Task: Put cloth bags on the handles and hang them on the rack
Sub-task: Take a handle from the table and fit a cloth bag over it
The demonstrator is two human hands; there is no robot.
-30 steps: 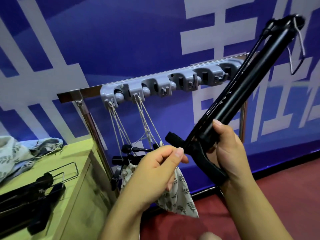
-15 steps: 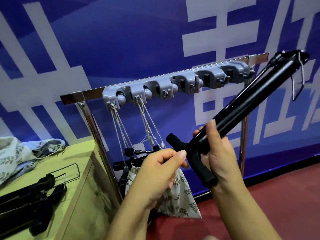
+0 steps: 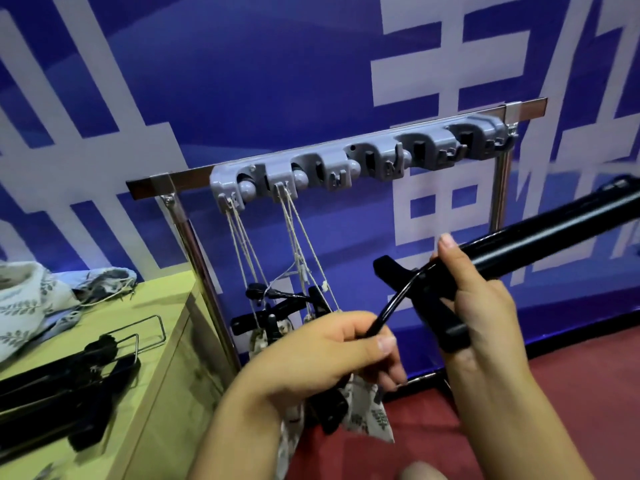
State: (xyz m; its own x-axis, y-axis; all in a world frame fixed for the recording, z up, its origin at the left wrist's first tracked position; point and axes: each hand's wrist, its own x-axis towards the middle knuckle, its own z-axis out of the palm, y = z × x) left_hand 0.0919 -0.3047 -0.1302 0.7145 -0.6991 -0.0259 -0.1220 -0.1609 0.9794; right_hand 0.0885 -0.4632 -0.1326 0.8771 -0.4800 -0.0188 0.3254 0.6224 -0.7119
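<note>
My right hand (image 3: 481,306) grips a long black handle tool (image 3: 540,237) near its grip end; the shaft slants up to the right edge. My left hand (image 3: 322,355) pinches the thin black lever (image 3: 391,310) that curves off this tool. A grey rack (image 3: 363,157) with several clips is fixed on a metal bar. Two leaf-print cloth bags (image 3: 367,410) with black handles inside hang by cords (image 3: 294,237) from its two left clips, partly hidden behind my left hand.
A light wooden table (image 3: 152,327) at the left carries more black handle tools (image 3: 69,375) and loose leaf-print cloth bags (image 3: 31,306). A blue wall with white shapes stands behind the rack. Red floor (image 3: 571,375) lies below.
The black tool's far end has swung down to the right, from steep to nearly level. My left hand has moved onto the thin lever and pinches it.
</note>
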